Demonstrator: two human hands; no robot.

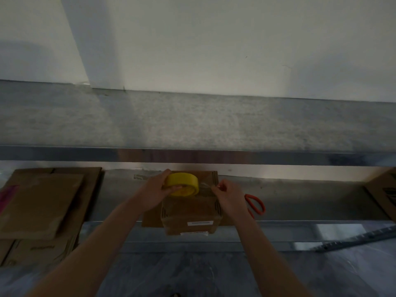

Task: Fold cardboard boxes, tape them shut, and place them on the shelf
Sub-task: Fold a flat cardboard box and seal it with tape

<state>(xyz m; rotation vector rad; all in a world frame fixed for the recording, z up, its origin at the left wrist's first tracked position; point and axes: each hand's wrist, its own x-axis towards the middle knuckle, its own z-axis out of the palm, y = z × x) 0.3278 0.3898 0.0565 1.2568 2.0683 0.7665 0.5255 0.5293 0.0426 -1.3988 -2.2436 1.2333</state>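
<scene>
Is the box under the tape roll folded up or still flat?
Folded up: the box shows a front side and closed top, unlike the flat cardboard at left.

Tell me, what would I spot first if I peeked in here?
The yellow tape roll in the middle jumps out first. The left hand grips it above a brown cardboard box, while the right hand pinches the clear tape end. Next come the orange scissors, lying on the shelf just right of the box, and the flattened cardboard stacked at the far left.
</scene>
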